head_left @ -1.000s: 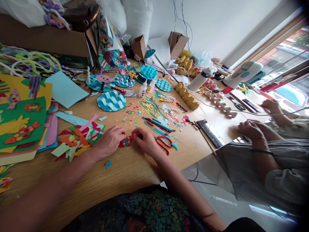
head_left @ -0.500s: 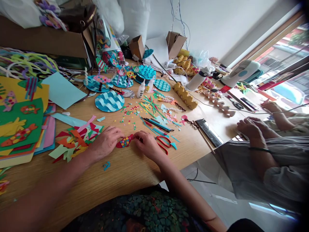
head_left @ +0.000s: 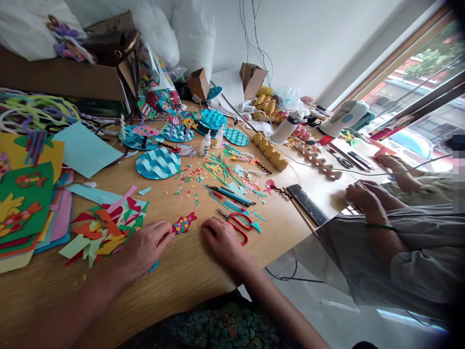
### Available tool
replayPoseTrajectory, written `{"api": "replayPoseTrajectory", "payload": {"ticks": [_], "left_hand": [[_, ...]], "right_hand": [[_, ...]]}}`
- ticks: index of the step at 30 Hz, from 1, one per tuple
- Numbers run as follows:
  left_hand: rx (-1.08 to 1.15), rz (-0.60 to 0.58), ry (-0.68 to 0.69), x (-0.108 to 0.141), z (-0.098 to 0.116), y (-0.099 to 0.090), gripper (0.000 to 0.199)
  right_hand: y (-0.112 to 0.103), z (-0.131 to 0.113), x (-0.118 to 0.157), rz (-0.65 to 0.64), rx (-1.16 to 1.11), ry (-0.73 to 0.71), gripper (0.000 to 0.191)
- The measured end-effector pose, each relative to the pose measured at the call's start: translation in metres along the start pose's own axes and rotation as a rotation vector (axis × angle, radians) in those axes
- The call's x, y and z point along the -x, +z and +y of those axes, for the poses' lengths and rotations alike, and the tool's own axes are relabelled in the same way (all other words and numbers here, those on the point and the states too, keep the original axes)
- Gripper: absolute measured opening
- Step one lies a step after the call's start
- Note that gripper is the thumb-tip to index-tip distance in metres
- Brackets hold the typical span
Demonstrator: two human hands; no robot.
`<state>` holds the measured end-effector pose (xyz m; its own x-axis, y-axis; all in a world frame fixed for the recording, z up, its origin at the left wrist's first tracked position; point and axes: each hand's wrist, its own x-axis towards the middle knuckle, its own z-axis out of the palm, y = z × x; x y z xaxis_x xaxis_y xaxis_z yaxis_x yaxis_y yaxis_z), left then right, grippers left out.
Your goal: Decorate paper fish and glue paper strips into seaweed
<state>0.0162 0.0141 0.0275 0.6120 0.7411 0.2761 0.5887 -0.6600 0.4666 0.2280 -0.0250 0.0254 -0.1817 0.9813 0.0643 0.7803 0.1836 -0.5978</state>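
A dark patterned garment (head_left: 218, 327) shows at the wearer's lap, against the near edge of the wooden table (head_left: 181, 281). A blue scrap (head_left: 153, 267) lies partly behind the left hand (head_left: 152, 242). That hand rests low on the wood, its fingers lying together and their tips at the head end of a red paper fish (head_left: 184, 224) — whether they pinch its edge, one cannot tell. The fish lies flat between the two hands, dotted with colored rounds, its tail pointing away from the wearer. The right hand (head_left: 221, 237) rests apart from the fish, fingers loosely bent; whether its thumb and fingertips meet cannot be made out. Just beyond it lie red-handled scissors (head_left: 240, 219), blades parted a little.

To the left is a heap of colored cuttings (head_left: 109, 223); on the other side, a bunch of pencils (head_left: 232, 195) lies past the scissors. Farther off come a blue disc (head_left: 158, 163) with pale wavy strips, then two glue bottles (head_left: 205, 145), upright side by side. A co-worker's hands (head_left: 363, 194) are held together at the table's right — well apart from the wearer's. At the back, cardboard boxes (head_left: 198, 85) stand near the white wall (head_left: 301, 43).
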Motion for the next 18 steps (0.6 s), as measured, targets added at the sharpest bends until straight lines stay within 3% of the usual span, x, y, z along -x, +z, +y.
{"api": "replayPoseTrajectory", "payload": {"ticks": [4, 9, 18], "left_hand": [[0.033, 0.097, -0.034, 0.003, -0.008, 0.008, 0.018], [0.055, 0.115, -0.014, 0.008, -0.018, 0.015, 0.018], [0.045, 0.078, 0.025, 0.007, -0.018, 0.014, 0.023]], "right_hand": [[0.005, 0.001, 0.003, 0.018, 0.018, 0.006, 0.018], [0.001, 0.0, -0.001, 0.045, -0.023, -0.004, 0.018], [-0.025, 0.007, -0.049, 0.051, 0.1, -0.041, 0.019]]}}
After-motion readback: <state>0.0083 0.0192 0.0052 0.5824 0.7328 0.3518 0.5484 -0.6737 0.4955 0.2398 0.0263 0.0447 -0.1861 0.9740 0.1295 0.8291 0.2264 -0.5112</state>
